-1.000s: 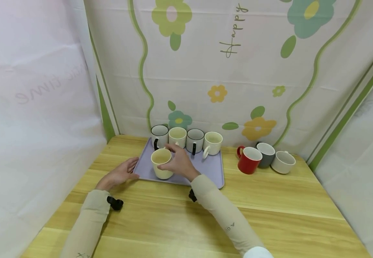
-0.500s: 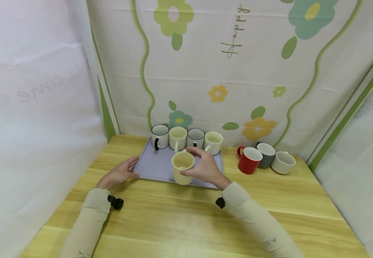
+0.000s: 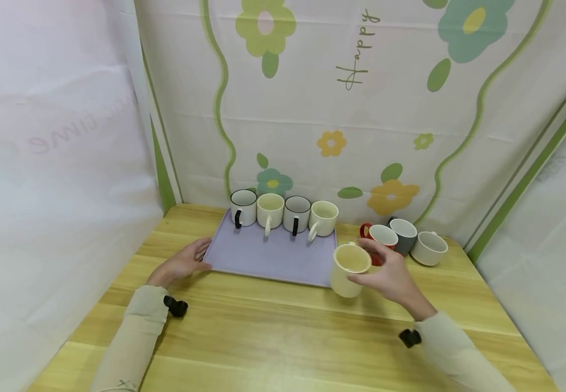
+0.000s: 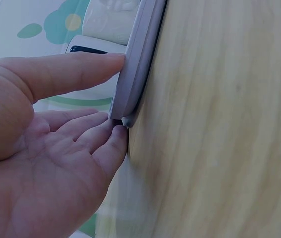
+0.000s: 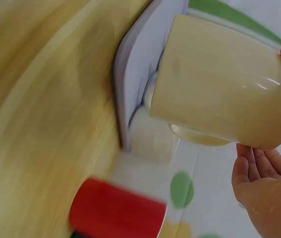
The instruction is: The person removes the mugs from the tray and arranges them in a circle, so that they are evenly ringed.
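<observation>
Just right of the front right corner of the lavender tray (image 3: 268, 256), a cream mug (image 3: 345, 272) is in my right hand (image 3: 391, 275). Thumb and fingers grip it near the rim. The right wrist view shows the mug (image 5: 219, 82) raised off the wood, its handle partly behind it. My left hand (image 3: 181, 265) rests at the tray's front left corner; its extended thumb and fingers (image 4: 71, 74) touch the tray edge. Along the tray's back stand a white mug with black handle (image 3: 243, 209), a cream mug (image 3: 270, 212), another black-handled mug (image 3: 296, 215) and another cream mug (image 3: 324, 218).
On the table (image 3: 263, 332), right of the tray, a red mug (image 3: 382, 235) is partly hidden by my right hand. Close to it stand a dark grey mug (image 3: 404, 238) and an off-white cup (image 3: 429, 249). A floral cloth (image 3: 302, 109) hangs behind the table.
My right hand has carried the cream mug rightward from over the tray's left part, past its front right corner. The left hand and the other mugs have stayed put.
</observation>
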`<action>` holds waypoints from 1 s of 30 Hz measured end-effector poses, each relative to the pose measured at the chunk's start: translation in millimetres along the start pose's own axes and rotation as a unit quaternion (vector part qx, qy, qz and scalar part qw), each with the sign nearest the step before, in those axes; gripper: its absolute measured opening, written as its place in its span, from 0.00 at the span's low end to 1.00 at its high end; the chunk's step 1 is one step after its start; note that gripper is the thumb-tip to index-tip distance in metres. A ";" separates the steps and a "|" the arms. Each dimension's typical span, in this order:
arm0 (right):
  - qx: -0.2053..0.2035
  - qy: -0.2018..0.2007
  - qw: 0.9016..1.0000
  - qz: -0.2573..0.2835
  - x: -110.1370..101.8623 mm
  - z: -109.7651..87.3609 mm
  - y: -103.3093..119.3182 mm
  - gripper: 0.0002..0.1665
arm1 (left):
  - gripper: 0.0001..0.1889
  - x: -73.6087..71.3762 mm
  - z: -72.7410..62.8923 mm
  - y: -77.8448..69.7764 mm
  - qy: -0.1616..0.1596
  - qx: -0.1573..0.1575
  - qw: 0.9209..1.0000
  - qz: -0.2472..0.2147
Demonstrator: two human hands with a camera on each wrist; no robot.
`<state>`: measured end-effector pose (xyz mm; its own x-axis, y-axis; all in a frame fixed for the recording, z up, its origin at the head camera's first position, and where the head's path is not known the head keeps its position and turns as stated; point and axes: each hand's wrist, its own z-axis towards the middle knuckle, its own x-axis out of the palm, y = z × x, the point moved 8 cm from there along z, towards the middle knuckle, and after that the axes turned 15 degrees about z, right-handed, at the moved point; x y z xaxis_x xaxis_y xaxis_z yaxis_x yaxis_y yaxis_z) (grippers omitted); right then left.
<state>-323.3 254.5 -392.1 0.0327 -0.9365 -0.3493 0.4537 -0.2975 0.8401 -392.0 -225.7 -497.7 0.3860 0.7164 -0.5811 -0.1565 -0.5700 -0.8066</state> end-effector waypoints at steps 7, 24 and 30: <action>0.038 -0.066 0.993 -0.087 -83.6 -42.2 -17.6 0.49 | 0.46 1.3 1.8 0.2 -0.001 0.001 1.000 0.005; 0.190 -0.193 0.944 -0.187 -235.9 -76.4 -94.1 0.58 | 0.46 0.3 -0.5 0.6 -0.002 0.000 1.000 0.004; 0.203 -0.242 0.933 -0.175 -251.7 -74.7 -116.0 0.58 | 0.46 0.3 0.4 1.4 -0.002 -0.002 1.000 0.002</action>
<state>-317.6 538.6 -432.7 -0.5041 -0.7145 -0.4852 -0.0162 -0.5539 0.8324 -392.5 -226.1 -499.0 0.3826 0.7151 -0.5850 -0.1538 -0.5751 -0.8035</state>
